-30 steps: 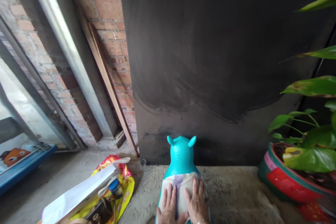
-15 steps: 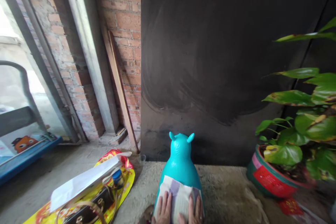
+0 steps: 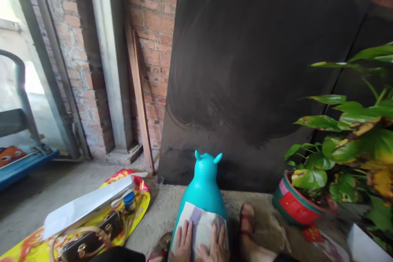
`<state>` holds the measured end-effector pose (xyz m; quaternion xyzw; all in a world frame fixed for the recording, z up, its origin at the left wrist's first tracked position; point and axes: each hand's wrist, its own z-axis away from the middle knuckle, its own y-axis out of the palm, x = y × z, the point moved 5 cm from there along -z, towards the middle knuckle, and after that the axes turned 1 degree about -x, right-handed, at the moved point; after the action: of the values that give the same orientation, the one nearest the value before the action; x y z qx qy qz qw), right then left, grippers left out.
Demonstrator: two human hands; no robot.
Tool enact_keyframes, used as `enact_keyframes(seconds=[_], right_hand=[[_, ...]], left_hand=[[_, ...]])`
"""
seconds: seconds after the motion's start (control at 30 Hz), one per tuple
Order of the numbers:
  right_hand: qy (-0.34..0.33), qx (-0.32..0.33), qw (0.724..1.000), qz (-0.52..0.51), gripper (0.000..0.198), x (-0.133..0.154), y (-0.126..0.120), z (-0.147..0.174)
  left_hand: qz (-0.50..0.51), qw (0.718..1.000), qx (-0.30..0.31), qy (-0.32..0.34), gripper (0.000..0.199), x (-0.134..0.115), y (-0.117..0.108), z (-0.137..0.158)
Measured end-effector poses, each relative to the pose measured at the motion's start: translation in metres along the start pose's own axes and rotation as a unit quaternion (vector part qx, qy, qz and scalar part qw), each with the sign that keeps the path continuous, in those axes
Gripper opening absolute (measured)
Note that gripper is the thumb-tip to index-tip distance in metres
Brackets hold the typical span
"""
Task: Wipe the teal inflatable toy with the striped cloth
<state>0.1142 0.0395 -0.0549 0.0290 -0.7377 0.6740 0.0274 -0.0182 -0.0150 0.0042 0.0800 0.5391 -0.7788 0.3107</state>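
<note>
Ahead, black panel [image 3: 260, 69]; right, potted plant [image 3: 345, 153]; left, handbag [image 3: 115, 224]; fingers [image 3: 186, 235] slightly spread on cloth [image 3: 201, 229] over turquoise toy [image 3: 202, 190].

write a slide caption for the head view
Both hands on a striped cloth over a turquoise toy animal, before a black board.

Open air leaves passage above the turquoise toy [image 3: 203, 190], and bare floor [image 3: 162, 208] lies on its left before the yellow plastic [image 3: 140, 209], while the black board [image 3: 264, 57] bars the way beyond it and a sandalled foot [image 3: 247, 222], then a potted plant [image 3: 319, 160], stand to the toy's right.
</note>
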Motion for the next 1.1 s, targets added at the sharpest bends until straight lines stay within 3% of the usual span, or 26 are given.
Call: enact_keyframes(seconds=[0.1, 0.27, 0.4, 0.53, 0.73, 0.87, 1.1], right_hand=[[-0.008, -0.006, 1.000, 0.000, 0.077, -0.002, 0.002, 0.001], [-0.002, 0.011, 1.000, -0.015, 0.076, -0.001, -0.008, -0.012], [-0.036, 0.081, 0.995, -0.038, 0.075, 0.011, -0.024, -0.041], [-0.065, 0.072, 0.994, -0.038, 0.074, 0.028, -0.036, -0.078], [-0.059, 0.081, 0.993, -0.064, 0.072, 0.044, -0.040, -0.111], [-0.041, 0.070, 0.993, -0.083, 0.067, 0.034, -0.037, -0.091], [-0.057, 0.011, 0.996, -0.071, 0.049, -0.010, -0.031, -0.003]], left_hand=[[-0.003, 1.000, 0.006, -0.002, 0.102, -0.001, 0.000, 0.001], [-0.004, 0.999, 0.016, -0.041, 0.092, 0.001, 0.009, -0.015], [0.006, 0.998, 0.022, -0.051, 0.103, 0.005, 0.009, -0.037], [0.017, 0.998, 0.023, -0.049, 0.116, 0.005, -0.002, -0.066], [0.021, 0.998, -0.021, -0.050, 0.112, 0.003, -0.017, -0.092], [0.003, 1.000, -0.009, -0.022, 0.112, 0.004, -0.012, -0.083], [-0.014, 1.000, 0.009, -0.009, 0.104, 0.006, 0.007, -0.043]])
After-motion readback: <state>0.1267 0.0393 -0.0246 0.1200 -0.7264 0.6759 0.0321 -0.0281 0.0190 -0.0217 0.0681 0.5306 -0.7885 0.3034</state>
